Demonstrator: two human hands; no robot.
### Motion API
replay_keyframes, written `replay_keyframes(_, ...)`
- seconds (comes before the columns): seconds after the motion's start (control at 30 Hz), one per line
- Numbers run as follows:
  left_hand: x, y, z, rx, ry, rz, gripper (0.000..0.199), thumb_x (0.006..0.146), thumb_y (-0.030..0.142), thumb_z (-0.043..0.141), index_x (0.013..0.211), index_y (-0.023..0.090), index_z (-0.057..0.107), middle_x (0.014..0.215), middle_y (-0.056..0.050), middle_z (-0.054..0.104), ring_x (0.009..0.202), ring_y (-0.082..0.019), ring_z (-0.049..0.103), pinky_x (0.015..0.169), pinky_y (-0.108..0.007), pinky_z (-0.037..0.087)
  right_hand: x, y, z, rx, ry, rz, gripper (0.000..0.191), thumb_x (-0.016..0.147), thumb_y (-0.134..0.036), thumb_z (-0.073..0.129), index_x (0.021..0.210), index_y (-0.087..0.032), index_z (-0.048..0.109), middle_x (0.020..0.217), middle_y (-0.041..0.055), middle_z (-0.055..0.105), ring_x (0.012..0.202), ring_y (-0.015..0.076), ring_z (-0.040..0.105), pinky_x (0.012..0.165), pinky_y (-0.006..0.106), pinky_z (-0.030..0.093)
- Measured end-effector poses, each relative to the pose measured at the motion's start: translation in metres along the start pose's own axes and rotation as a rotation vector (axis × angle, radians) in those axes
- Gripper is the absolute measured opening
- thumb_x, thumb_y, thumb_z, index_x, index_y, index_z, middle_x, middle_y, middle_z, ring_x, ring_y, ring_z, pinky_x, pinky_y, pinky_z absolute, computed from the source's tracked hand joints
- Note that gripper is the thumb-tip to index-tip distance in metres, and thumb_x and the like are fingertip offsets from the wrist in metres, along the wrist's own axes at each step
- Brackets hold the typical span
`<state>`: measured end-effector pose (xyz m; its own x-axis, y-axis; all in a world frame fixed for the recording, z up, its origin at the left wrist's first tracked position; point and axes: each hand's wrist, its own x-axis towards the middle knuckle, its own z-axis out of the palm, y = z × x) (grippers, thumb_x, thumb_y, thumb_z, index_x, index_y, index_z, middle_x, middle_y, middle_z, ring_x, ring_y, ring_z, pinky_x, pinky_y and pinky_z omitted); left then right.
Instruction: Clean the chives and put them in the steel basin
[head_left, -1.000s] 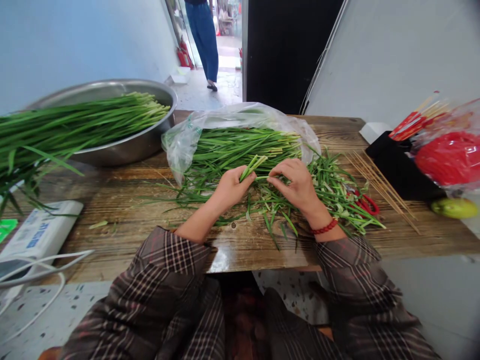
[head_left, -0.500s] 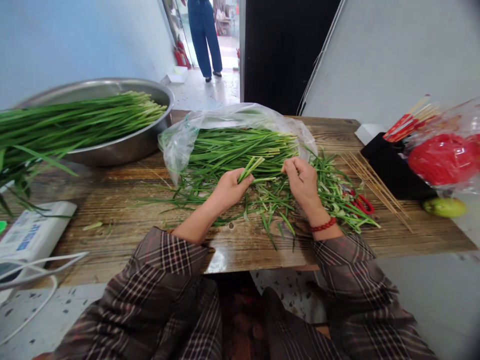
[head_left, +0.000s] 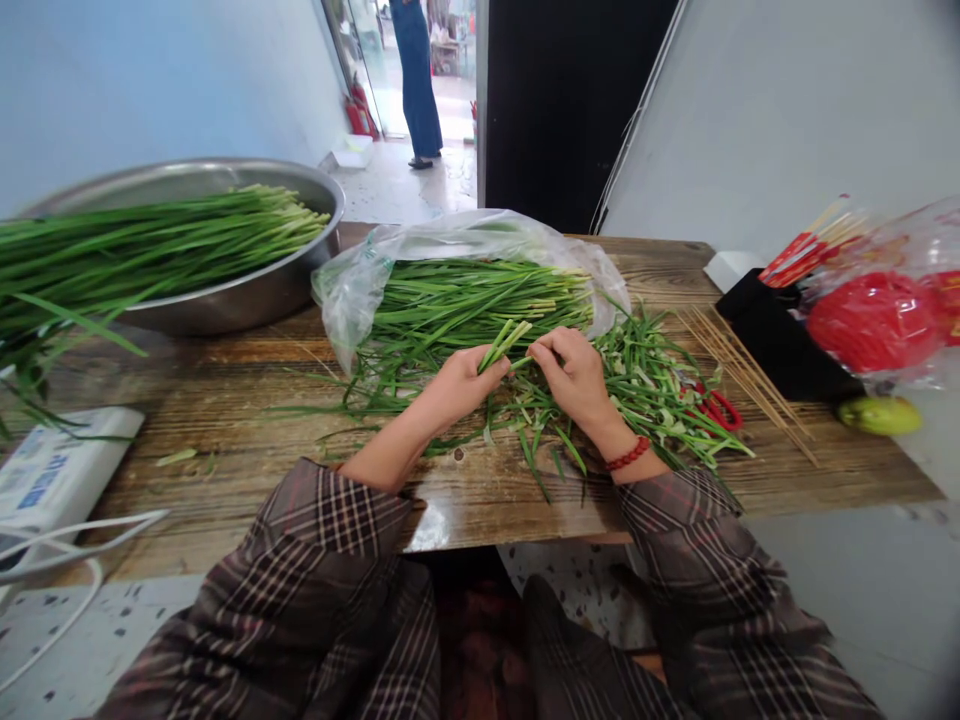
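My left hand (head_left: 459, 384) is closed around a few garlic chives (head_left: 507, 340), their pale stem ends sticking up past the thumb. Close on its right, my right hand (head_left: 574, 378) pinches with thumb and forefinger at the tip of a chive stem that juts sideways from the left hand. Behind both hands, a heap of long chives (head_left: 465, 290) lies in an open clear plastic bag (head_left: 352, 305). Trimmed leaves and peeled bits (head_left: 637, 385) are strewn under and to the right of my right hand.
A steel basin (head_left: 247, 305) with a large chive bunch stands at the left. Red-handled scissors (head_left: 721, 408) lie among the scraps, near thin wooden sticks (head_left: 750, 375) and a black box (head_left: 784, 345). A white power strip (head_left: 67, 470) is front left. A person (head_left: 418, 80) stands beyond the doorway.
My right hand has come left and slightly down, from apart to right beside my left hand, onto the stem tip. The person in the doorway has turned.
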<state>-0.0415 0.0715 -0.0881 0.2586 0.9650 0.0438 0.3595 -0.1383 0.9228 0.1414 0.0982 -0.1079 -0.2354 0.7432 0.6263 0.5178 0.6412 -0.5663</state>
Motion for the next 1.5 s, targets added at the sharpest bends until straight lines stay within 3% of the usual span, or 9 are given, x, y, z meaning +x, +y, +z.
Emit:
replay_keyframes(0.17, 0.000, -0.003, -0.002, -0.026, 0.024, -0.018, 0.031, 0.083, 0.043, 0.052, 0.066, 0.019, 0.041, 0.056, 0.006, 0.033, 0.052, -0.008, 0.027, 0.048, -0.022, 0.020, 0.005, 0.017, -0.013, 0.294, 0.338, 0.360, 0.040, 0.093, -0.052, 0.045, 0.070, -0.021, 0.054, 0.063, -0.0016, 0.053, 0.060, 0.0128, 0.048, 0.059, 0.027, 0.040)
replay_keyframes(0.27, 0.001, -0.006, -0.003, -0.092, 0.052, -0.044, 0.031, 0.082, 0.044, 0.054, 0.069, 0.019, 0.041, 0.057, 0.007, 0.032, 0.051, -0.007, 0.026, 0.048, -0.021, 0.020, 0.008, 0.024, -0.026, 0.347, 0.422, 0.372, 0.045, 0.093, -0.054, 0.044, 0.063, -0.022, 0.047, 0.058, -0.0026, 0.046, 0.056, 0.0120, 0.044, 0.057, 0.027, 0.038)
replay_keyframes(0.4, 0.001, -0.006, -0.002, -0.141, 0.065, -0.066, 0.031, 0.081, 0.045, 0.055, 0.070, 0.019, 0.042, 0.058, 0.006, 0.032, 0.051, -0.007, 0.026, 0.048, -0.021, 0.019, 0.008, 0.015, -0.030, 0.226, 0.205, 0.221, 0.035, 0.089, -0.051, 0.055, 0.070, -0.021, 0.057, 0.069, 0.0000, 0.058, 0.068, 0.0145, 0.054, 0.065, 0.029, 0.044)
replay_keyframes(0.57, -0.001, -0.001, -0.001, -0.205, 0.041, -0.068, 0.030, 0.079, 0.046, 0.057, 0.071, 0.019, 0.047, 0.056, 0.007, 0.032, 0.050, -0.007, 0.026, 0.047, -0.021, 0.018, 0.005, 0.002, -0.022, 0.000, -0.127, -0.124, 0.017, 0.085, -0.039, 0.066, 0.093, -0.025, 0.068, 0.089, 0.0041, 0.070, 0.087, 0.0207, 0.060, 0.082, 0.039, 0.044)
replay_keyframes(0.8, -0.002, 0.002, -0.002, -0.326, -0.038, -0.131, 0.032, 0.077, 0.047, 0.061, 0.073, 0.017, 0.051, 0.054, 0.007, 0.035, 0.047, -0.006, 0.026, 0.044, -0.021, 0.016, 0.002, 0.005, -0.012, -0.003, -0.139, -0.173, 0.021, 0.091, -0.037, 0.058, 0.081, -0.025, 0.072, 0.079, 0.0035, 0.071, 0.077, 0.0191, 0.060, 0.077, 0.038, 0.045)
replay_keyframes(0.97, -0.003, 0.003, -0.002, -0.337, -0.042, -0.153, 0.035, 0.078, 0.050, 0.062, 0.077, 0.015, 0.056, 0.051, 0.007, 0.035, 0.045, -0.006, 0.026, 0.044, -0.021, 0.014, 0.002, -0.002, -0.005, 0.183, -0.074, -0.034, 0.023, 0.090, -0.038, 0.058, 0.080, -0.026, 0.073, 0.078, 0.0022, 0.072, 0.077, 0.0179, 0.063, 0.075, 0.036, 0.048)
replay_keyframes(1.27, -0.003, 0.005, 0.003, -0.314, 0.010, -0.142, 0.034, 0.077, 0.049, 0.062, 0.075, 0.016, 0.055, 0.054, 0.007, 0.037, 0.047, -0.006, 0.028, 0.044, -0.021, 0.017, -0.003, -0.003, 0.010, 0.601, 0.071, 0.383, 0.017, 0.082, -0.036, 0.066, 0.078, -0.022, 0.074, 0.077, 0.0003, 0.069, 0.073, 0.0127, 0.059, 0.068, 0.027, 0.046)
replay_keyframes(1.37, -0.003, 0.002, 0.003, -0.303, 0.028, -0.157, 0.034, 0.076, 0.048, 0.063, 0.071, 0.017, 0.051, 0.055, 0.006, 0.038, 0.048, -0.006, 0.029, 0.045, -0.020, 0.019, 0.000, 0.002, 0.004, 0.731, 0.218, 0.511, 0.022, 0.079, -0.042, 0.069, 0.075, -0.020, 0.070, 0.074, -0.0012, 0.066, 0.064, 0.0096, 0.054, 0.062, 0.024, 0.044)
replay_keyframes(1.5, -0.002, 0.001, 0.002, -0.326, 0.066, -0.172, 0.034, 0.075, 0.049, 0.064, 0.074, 0.016, 0.054, 0.055, 0.006, 0.039, 0.048, -0.006, 0.029, 0.045, -0.021, 0.018, 0.008, 0.006, -0.016, 0.735, 0.294, 0.497, 0.038, 0.080, -0.053, 0.065, 0.063, -0.019, 0.062, 0.064, -0.0022, 0.058, 0.057, 0.0081, 0.049, 0.058, 0.023, 0.042)
